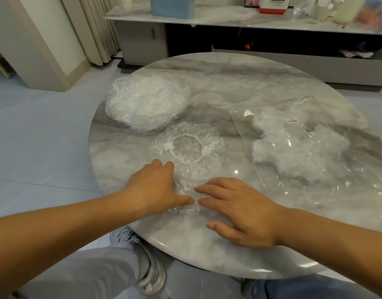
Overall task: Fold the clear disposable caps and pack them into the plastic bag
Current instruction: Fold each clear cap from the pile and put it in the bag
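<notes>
On the near half of the round marble desk [228,78], a single clear cap [192,145] is lying spread out with its elastic opening facing up, and both hands are working at its near edge. The left hand [155,186] is lying flat on the cap's left side, fingers straight and thumb stretching toward the middle. The right hand [239,210] is resting just beside it, its fingertips touching the crinkled rim. Neither grip is clenching anything: both are released, pressing the film down rather than pinching it. Since the cap is showing no crease yet, its fold is probably only beginning. To the right, the plastic bag [304,147] is lying flat and already holding a white mass of caps, so part of the packing is looking done. At the far left a heaped pile of loose caps [146,104] is waiting, well apart from the bag, suggesting a good share of the work is remaining.
</notes>
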The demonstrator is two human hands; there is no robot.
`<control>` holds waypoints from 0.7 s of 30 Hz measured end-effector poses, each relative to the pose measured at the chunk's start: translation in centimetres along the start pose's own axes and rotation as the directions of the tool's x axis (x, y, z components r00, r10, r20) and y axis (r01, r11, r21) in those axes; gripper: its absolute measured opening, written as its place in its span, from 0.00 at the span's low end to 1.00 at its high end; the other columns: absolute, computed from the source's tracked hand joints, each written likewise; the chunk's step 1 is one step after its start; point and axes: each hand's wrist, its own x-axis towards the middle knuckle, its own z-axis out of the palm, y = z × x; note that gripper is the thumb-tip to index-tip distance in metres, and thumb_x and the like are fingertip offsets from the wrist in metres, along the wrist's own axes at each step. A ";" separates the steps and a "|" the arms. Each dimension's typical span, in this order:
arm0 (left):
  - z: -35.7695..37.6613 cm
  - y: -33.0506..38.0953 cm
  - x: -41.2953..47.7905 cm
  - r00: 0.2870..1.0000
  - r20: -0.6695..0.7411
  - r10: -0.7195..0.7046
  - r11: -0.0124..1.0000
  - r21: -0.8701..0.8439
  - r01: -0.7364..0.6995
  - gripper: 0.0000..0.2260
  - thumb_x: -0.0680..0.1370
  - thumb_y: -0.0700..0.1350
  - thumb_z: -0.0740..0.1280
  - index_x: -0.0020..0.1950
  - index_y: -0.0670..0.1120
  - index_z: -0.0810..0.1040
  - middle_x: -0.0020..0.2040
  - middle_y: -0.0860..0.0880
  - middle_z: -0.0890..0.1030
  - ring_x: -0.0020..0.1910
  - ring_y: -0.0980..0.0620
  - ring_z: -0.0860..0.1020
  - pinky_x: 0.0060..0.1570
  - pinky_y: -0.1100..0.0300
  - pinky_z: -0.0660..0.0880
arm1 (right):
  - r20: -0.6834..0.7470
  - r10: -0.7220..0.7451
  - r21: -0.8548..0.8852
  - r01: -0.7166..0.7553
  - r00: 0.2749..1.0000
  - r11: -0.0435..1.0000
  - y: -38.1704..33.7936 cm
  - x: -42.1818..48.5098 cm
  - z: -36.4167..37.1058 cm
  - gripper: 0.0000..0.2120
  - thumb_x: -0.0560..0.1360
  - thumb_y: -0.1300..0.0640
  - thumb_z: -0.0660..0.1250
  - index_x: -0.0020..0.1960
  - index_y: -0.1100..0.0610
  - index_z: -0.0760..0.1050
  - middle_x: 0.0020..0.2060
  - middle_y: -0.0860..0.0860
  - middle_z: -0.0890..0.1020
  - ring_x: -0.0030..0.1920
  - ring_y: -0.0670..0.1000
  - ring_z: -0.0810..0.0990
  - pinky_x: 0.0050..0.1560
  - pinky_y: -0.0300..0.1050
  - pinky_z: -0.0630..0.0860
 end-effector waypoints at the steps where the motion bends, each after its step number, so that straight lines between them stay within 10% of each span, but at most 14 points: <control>1: -0.1 0.0 -0.1 1.000 -0.004 -0.005 0.999 0.038 0.005 0.35 0.65 0.77 0.67 0.57 0.52 0.68 0.53 0.51 0.71 0.53 0.48 0.75 0.48 0.53 0.74 | 0.051 0.005 0.014 -0.005 0.999 1.000 0.1 -0.2 0.1 0.24 0.83 0.40 0.56 0.73 0.52 0.71 0.75 0.49 0.69 0.74 0.51 0.66 0.72 0.52 0.66; 14: -0.5 -0.2 0.4 0.995 0.092 0.031 0.962 -0.273 -0.005 0.17 0.72 0.54 0.76 0.35 0.47 0.70 0.32 0.52 0.74 0.32 0.53 0.71 0.31 0.59 0.65 | 0.129 0.039 -0.002 -0.039 0.991 0.999 -0.1 -0.9 0.8 0.30 0.83 0.38 0.51 0.82 0.48 0.54 0.77 0.45 0.64 0.75 0.49 0.63 0.73 0.49 0.62; 21: -0.8 0.2 0.6 0.960 0.278 -0.040 0.639 -0.732 0.239 0.10 0.75 0.38 0.74 0.39 0.43 0.73 0.30 0.46 0.75 0.25 0.52 0.76 0.29 0.57 0.79 | 0.157 0.059 -0.167 -0.032 0.986 0.985 -0.6 -1.1 1.0 0.30 0.83 0.36 0.50 0.77 0.52 0.65 0.77 0.56 0.64 0.78 0.58 0.60 0.76 0.55 0.61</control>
